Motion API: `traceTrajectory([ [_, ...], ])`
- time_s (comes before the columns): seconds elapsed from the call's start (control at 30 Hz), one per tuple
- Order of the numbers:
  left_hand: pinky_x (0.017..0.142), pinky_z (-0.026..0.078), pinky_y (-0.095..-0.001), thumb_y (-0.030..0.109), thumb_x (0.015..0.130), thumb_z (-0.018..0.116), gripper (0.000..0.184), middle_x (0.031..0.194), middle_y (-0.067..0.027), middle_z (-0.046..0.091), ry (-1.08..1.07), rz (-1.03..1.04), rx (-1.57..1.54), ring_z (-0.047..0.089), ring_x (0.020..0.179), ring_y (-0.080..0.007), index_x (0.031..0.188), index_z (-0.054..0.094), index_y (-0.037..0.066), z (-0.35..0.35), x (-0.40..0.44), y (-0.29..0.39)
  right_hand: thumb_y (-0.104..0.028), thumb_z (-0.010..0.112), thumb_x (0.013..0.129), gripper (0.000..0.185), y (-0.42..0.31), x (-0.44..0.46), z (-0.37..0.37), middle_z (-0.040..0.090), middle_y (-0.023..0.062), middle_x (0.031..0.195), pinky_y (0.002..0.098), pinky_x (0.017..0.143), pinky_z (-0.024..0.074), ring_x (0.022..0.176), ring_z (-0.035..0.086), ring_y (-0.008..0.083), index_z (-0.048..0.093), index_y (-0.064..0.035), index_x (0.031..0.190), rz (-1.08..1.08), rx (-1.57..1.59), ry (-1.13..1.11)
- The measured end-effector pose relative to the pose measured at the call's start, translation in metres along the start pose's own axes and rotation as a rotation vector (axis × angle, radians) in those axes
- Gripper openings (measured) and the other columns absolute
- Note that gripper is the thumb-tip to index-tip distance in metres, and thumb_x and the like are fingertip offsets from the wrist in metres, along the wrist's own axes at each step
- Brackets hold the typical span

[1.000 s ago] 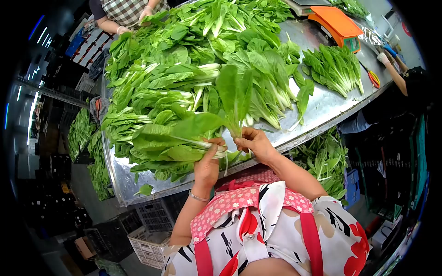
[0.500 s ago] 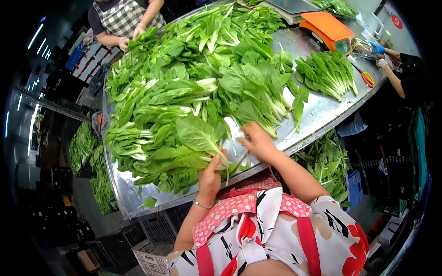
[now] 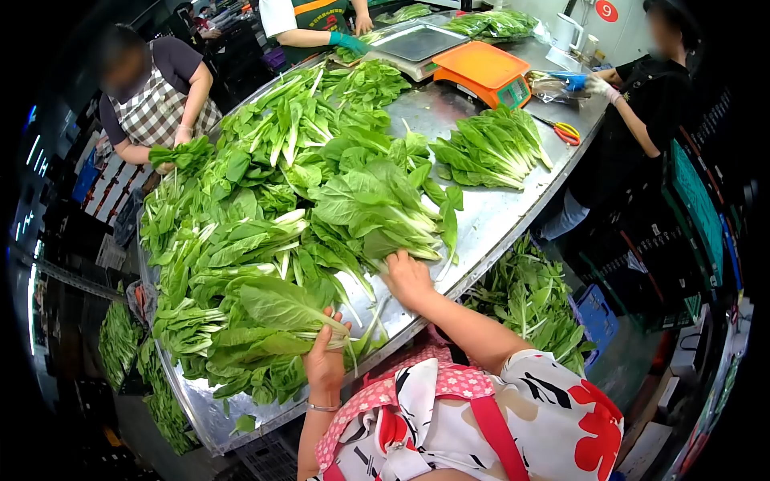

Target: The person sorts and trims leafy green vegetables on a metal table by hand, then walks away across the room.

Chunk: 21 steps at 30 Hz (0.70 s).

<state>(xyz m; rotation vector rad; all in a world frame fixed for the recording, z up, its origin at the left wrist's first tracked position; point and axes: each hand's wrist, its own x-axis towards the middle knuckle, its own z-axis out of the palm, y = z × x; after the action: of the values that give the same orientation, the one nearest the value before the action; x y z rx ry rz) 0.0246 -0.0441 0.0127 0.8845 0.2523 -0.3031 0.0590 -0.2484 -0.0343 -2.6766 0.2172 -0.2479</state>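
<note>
My left hand [image 3: 324,359], a bracelet at its wrist, is closed around the pale stems of a bunch of leafy greens [image 3: 281,314] at the table's near edge. The broad leaves of that bunch point left over the pile. Further right, my right hand [image 3: 407,278] has its fingers curled against the lower stems of another clump of leafy greens [image 3: 377,210]; its fingertips are partly hidden among the leaves. Loose stems [image 3: 371,325] lie on the metal between my hands.
A large heap of greens [image 3: 241,180] covers the left of the metal table [image 3: 489,216]. An orange scale [image 3: 484,68], a second scale [image 3: 417,40], scissors [image 3: 567,132] and a separate bunch [image 3: 493,148] lie beyond. Co-workers stand around the table. More greens [image 3: 525,309] are below its edge.
My view has lifted and swung right. My right hand has moved onto the clump of greens; my left hand keeps its bunch. A co-worker at the back has come into view.
</note>
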Motion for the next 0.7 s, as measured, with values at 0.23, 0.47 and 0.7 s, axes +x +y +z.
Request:
traceTrajectory([
  [0.23, 0.088, 0.043, -0.0470, 0.002, 0.084, 0.046, 0.044, 0.120, -0.0157, 0.045, -0.033, -0.024, -0.003, 0.046, 0.109, -0.0286, 0.126, 0.032, 0.005, -0.008, 0.000, 0.005, -0.019, 0.061, 0.073, 0.029, -0.008, 0.006, -0.018, 0.057, 0.0135, 0.077, 0.0340, 0.060, 0.0451, 0.064, 0.056, 0.0229, 0.057, 0.0045, 0.090, 0.120, 0.689, -0.035],
  [0.47, 0.083, 0.047, -0.0453, 0.009, 0.084, 0.051, 0.040, 0.116, -0.0116, 0.048, -0.087, -0.106, 0.005, 0.049, 0.104, -0.0250, 0.122, 0.038, 0.005, -0.023, 0.005, -0.007, -0.015, 0.063, 0.073, 0.029, -0.006, -0.017, -0.004, 0.056, 0.0122, 0.080, 0.0334, 0.066, 0.0444, 0.073, 0.055, 0.0264, 0.054, -0.0004, 0.096, -0.079, 0.191, 0.113],
  [0.7, 0.077, 0.048, -0.0304, 0.009, 0.081, 0.058, 0.025, 0.101, -0.0083, 0.058, -0.129, 0.032, 0.388, 0.057, 0.089, -0.0182, 0.104, 0.054, 0.000, -0.014, -0.001, -0.010, -0.021, 0.066, 0.073, 0.024, -0.052, -0.038, -0.022, 0.056, 0.0116, 0.080, 0.0318, 0.061, 0.0433, 0.071, 0.055, 0.0232, 0.060, -0.0010, 0.085, -0.206, 0.816, -0.218],
])
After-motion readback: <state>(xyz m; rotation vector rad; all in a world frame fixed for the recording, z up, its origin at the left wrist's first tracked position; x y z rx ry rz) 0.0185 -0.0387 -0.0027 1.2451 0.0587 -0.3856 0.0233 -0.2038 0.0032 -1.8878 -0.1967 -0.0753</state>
